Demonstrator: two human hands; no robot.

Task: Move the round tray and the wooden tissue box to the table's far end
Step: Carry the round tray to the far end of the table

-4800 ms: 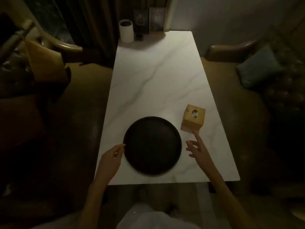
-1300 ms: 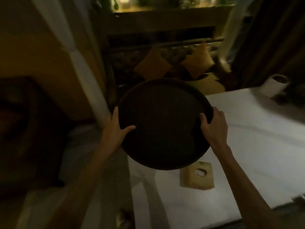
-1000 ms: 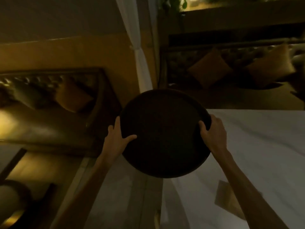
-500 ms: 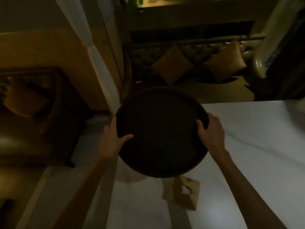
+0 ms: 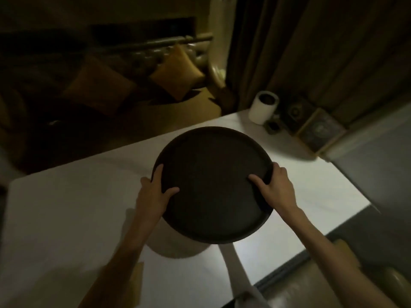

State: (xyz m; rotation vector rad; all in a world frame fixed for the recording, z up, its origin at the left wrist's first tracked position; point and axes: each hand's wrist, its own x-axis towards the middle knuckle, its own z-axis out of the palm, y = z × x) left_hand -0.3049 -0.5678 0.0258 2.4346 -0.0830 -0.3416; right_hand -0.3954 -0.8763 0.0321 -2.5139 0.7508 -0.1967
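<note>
The round tray [image 5: 212, 185] is carried above the white bench [image 5: 66, 207], held by 2 hands on opposite sides so that it stays level. The left hand [image 5: 153, 194] is pinching the left rim, thumb on the inside; the right hand [image 5: 275, 187] is pinching the right rim the same way. The tray lies between the hands and casts a shadow on the bench below. The far end, near the white cylinder [image 5: 263, 107], seems its goal. The wooden tissue box [image 5: 136, 283] is low on the bench, partly hidden by the left forearm.
</note>
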